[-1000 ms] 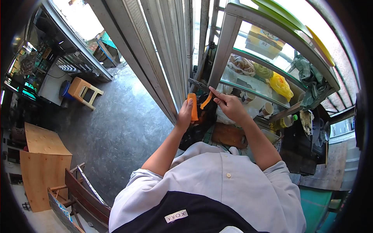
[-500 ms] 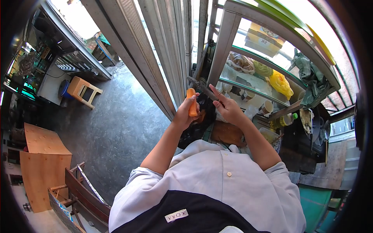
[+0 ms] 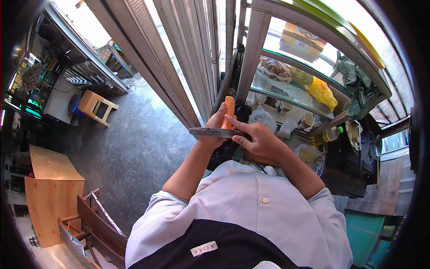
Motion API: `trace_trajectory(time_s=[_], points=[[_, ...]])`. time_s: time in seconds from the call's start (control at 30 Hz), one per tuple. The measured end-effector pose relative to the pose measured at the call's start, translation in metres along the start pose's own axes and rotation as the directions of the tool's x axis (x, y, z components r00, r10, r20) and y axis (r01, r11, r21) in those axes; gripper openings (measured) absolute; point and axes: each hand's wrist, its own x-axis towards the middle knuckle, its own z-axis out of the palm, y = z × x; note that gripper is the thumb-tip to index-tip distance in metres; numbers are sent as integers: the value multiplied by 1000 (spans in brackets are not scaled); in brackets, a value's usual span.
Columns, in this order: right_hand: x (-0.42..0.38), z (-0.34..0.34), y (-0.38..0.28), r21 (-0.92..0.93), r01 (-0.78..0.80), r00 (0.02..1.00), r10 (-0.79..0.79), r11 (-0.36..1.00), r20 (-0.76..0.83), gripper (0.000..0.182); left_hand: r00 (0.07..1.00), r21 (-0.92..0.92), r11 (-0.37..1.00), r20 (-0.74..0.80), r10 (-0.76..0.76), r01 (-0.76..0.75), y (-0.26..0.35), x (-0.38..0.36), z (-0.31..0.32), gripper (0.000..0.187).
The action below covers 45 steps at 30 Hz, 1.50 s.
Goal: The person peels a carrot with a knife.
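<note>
In front of my chest, my left hand (image 3: 216,127) is wrapped round an orange carrot (image 3: 229,107), whose upper end sticks up past the fingers. My right hand (image 3: 256,137) grips a dark, worn knife (image 3: 212,132). The blade lies crosswise over the left hand and the lower part of the carrot, pointing left. One right finger reaches along the carrot's side. The knife's handle is mostly hidden in the right fist. Below the hands, a black plastic bag (image 3: 218,154) is partly visible.
A glass-shelved cabinet (image 3: 256,58) stands at the right, holding a yellow bag (image 3: 323,93) and cups. Beneath it are a plastic tub (image 3: 309,158) and a green-capped bottle (image 3: 329,136). Folding metal shutters (image 3: 179,58) rise ahead. An orange stool (image 3: 96,105) stands at the left.
The knife has swung from pointing up and away to lying level across the left hand. Both hands have shifted slightly, and the carrot is now lower in view of the blade, with its end raised.
</note>
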Motion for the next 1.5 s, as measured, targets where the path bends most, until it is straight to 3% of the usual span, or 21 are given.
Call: trace_trajectory(time_s=[0.2,0.3,0.5,0.6,0.7,0.77,0.8,0.9,0.97,1.0,1.07,1.2,1.27,1.5], points=[[-5,-5,-6,-50,-63,997,65,997,40,59,1000,-13,1000,9,23,-23,-6,-2,5,50],[-9,-5,-6,-10,-24,999,24,1000,24,60,998,-34,999,-68,1,-3,-5,-6,13,50],[-14,-3,-7,50,-30,1000,30,998,-9,54,999,-47,999,33,4,-2,-10,-4,10,51],[-16,-5,-12,-19,-59,998,59,998,-3,56,998,34,999,-55,40,-38,-12,-5,14,47],[-17,-9,-20,-10,-103,995,103,995,8,57,993,82,990,-26,118,-116,-16,-1,6,43],[-16,-8,-13,6,-135,990,135,991,-31,58,985,181,979,161,64,-94,-17,-1,0,42],[-16,-9,-9,6,-137,990,137,991,-33,58,985,181,979,162,62,-92,-20,-2,2,42],[-17,-13,-8,38,-109,994,108,993,14,58,993,138,985,69,92,-101,-25,-3,13,43],[-21,-20,-24,-5,-215,970,214,977,119,59,993,30,999,-114,33,-30,-23,-6,24,40],[-22,-20,-23,-6,-216,969,216,976,118,59,993,30,999,-112,32,-28,-24,-4,25,40],[-22,-18,-18,0,-206,973,205,978,101,59,984,18,1000,-180,9,-5,-24,-2,24,41],[-24,-16,-15,9,-180,983,180,984,32,59,992,96,995,-122,42,-31,-29,-2,23,43],[-26,-12,-12,-43,-135,987,131,990,-90,58,995,93,996,100,-2,-7,-30,3,11,42],[-36,-11,-1,-183,-147,973,109,972,-204,56,997,48,997,42,-60,58,-37,6,32,40]])
